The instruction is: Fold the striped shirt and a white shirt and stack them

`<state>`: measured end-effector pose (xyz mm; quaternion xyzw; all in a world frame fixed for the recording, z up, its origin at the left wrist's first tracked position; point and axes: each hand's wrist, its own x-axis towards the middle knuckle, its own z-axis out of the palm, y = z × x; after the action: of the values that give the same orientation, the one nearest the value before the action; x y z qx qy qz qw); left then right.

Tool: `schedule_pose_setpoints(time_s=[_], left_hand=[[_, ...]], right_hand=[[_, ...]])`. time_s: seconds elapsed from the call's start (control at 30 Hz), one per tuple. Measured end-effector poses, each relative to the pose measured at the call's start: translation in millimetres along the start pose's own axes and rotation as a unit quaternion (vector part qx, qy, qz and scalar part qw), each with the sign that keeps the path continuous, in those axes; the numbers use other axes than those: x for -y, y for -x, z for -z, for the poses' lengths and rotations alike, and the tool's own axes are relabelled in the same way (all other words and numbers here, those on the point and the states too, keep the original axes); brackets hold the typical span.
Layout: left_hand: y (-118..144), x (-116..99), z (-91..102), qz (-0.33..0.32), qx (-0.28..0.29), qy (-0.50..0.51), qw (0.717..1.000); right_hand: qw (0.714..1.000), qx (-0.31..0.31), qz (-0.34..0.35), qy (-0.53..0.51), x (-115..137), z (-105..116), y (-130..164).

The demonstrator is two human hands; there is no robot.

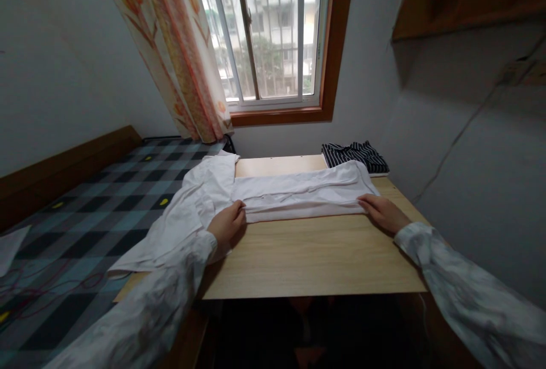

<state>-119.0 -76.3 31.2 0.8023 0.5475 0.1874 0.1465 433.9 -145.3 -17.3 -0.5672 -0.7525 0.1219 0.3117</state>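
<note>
Single head-worn view, looking forward and down over the counter (315, 255) at close range, facing the window (273, 33).
</note>
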Motion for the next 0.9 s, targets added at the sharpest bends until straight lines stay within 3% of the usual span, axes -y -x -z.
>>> schedule_pose_setpoints(time_s=[0.23,0.33,0.5,0.57,0.77,0.83,0.9], left_hand=[[-51.7,10.2,-3.1,0.069,-0.036,0.057,0.995],[-54.0,17.0,4.9,0.096,0.009,0.098,0.991],[-46.6,36.5,25.5,0.038,0.107,0.140,0.984],[-48.9,42.1,27.9,0.055,0.094,0.174,0.979],[-66.7,44.0,13.0,0.121,-0.062,0.196,0.971],[-69.1,42.4,9.1,0.142,-0.055,0.165,0.974],[-69.3,41.6,8.5,0.143,-0.012,0.142,0.979]], right_hand=[[0.998,-0.053,-0.039,-0.006,-8.3,-2.9,-41.4],[0.998,-0.041,-0.055,-0.005,-13.2,1.6,-42.4],[0.998,0.023,-0.050,-0.017,-21.9,11.2,-32.8],[0.998,0.016,-0.057,-0.022,-22.7,12.1,-33.3],[0.993,-0.083,-0.086,-0.005,-27.1,3.5,-47.3],[0.991,-0.091,-0.098,0.026,-31.6,-0.5,-49.5],[0.989,-0.075,-0.109,0.064,-36.3,-3.8,-49.0]])
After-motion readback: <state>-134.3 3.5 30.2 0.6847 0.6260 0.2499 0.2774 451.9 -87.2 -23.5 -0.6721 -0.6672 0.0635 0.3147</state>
